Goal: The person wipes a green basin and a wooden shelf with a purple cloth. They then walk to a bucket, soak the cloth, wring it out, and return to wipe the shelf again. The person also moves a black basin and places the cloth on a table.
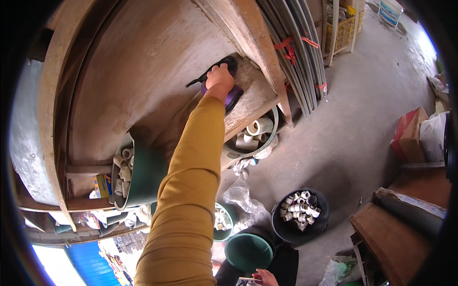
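My left arm, in a mustard-yellow sleeve, stretches up across the view. At its end my left hand [220, 79] grips a black and purple cloth [234, 93], pressed onto a dusty wooden shelf [256, 84]. A loose black end of the cloth trails left of the hand. Low at the bottom edge is my right hand [265, 277], partly cut off, fingers pointing left beside a small flat pale-edged object [247, 281]. Whether it grips that object I cannot tell. Just above this hand, by dark trousers, stands a green bucket [249, 252].
Green tubs of plastic pipe fittings sit on the shelf [145, 178] and below it [275, 125]. A black bucket [323, 228] on the floor holds more fittings, near clear plastic wrap [239, 195]. Tied pipes [298, 60] lean beside the shelf; cardboard boxes [411, 134] stand right.
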### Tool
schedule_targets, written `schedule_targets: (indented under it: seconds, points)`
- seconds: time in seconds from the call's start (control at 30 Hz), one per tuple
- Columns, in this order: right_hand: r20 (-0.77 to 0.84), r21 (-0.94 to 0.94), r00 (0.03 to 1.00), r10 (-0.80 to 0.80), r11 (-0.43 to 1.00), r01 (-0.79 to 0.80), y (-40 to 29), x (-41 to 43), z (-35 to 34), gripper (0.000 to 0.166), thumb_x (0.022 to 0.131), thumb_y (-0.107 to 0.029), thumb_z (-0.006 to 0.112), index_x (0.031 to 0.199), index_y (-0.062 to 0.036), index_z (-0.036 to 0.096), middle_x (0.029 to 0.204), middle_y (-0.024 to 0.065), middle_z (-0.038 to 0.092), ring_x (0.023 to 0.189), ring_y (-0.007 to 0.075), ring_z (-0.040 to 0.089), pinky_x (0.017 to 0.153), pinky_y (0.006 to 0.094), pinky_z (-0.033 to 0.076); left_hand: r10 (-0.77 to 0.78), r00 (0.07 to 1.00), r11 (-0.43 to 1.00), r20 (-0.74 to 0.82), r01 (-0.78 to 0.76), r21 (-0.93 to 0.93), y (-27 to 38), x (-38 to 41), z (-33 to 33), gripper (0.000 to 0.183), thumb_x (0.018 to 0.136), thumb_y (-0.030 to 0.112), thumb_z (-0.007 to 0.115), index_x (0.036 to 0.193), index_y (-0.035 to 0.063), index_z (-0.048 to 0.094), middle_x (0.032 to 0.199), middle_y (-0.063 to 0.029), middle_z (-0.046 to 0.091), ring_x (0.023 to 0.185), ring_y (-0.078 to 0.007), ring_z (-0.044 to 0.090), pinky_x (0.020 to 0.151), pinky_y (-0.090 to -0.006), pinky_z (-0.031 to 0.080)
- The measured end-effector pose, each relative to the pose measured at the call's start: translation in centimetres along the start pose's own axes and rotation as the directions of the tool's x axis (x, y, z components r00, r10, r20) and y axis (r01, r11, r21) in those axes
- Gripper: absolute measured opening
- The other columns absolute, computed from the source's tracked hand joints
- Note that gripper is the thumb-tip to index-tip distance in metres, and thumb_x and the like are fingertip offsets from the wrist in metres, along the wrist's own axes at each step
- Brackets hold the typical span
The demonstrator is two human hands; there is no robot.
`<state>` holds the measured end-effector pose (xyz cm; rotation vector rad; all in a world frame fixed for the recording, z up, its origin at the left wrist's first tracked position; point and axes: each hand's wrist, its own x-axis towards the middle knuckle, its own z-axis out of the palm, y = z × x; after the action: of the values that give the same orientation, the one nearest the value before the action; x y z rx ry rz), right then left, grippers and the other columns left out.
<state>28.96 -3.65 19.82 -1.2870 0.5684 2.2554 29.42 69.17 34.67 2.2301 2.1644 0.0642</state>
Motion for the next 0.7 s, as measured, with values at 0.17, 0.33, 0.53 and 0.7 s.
schedule_targets:
  seconds: [0.17,0.33,0.53,0.7]
  points:
    - [0.125,0.103,0.991,0.044,0.993,-0.057,1.5,0.8,-1.4,0.035,0.083,-0.034,0.055,0.109,-0.0113,0.049,0.091,0.0117,0.058,0.077,0.0257,0.059,0.058,0.0384,0.049,0.144,0.987,0.971,-0.068,-0.155,-0.181,1.3,-0.7,0.6,0.034,0.075,0.010,0.044,0.107,0.0119,0.055,0.113,-0.0119,0.055,0.106,-0.0331,0.049,0.090,-0.0383,0.039]
    - [0.199,-0.314,0.900,-0.387,0.845,0.432,0.5,0.1,-0.1,0.035,0.082,-0.036,0.056,0.106,-0.0118,0.050,0.089,0.0092,0.059,0.074,0.0244,0.058,0.057,0.0375,0.048,0.646,0.764,0.682,-0.009,-0.582,-0.443,0.2,-7.1,0.7,0.033,0.069,0.004,0.044,0.098,0.0101,0.059,0.106,-0.0139,0.057,0.105,-0.0296,0.048,0.089,-0.0348,0.039]
    - [0.059,-0.216,0.991,-0.116,0.968,0.126,0.1,0.3,0.6,0.039,0.079,-0.034,0.061,0.109,-0.0114,0.050,0.093,0.0084,0.059,0.073,0.0247,0.058,0.061,0.0382,0.049,0.182,0.965,0.895,-0.190,-0.242,-0.375,-0.8,-2.4,0.6,0.035,0.070,0.008,0.045,0.104,0.0119,0.055,0.112,-0.0130,0.052,0.107,-0.0322,0.045,0.089,-0.0389,0.039]
    - [-0.097,-0.050,0.980,0.172,0.983,-0.178,-1.3,-0.7,2.9,0.027,0.085,-0.024,0.052,0.102,-0.0035,0.052,0.090,0.0101,0.059,0.078,0.0166,0.056,0.072,0.0312,0.047,0.151,0.986,0.974,-0.066,-0.159,-0.162,2.9,-4.5,0.7,0.041,0.075,0.011,0.049,0.115,0.0192,0.050,0.123,-0.0088,0.042,0.111,-0.0332,0.040,0.089,-0.0429,0.039]
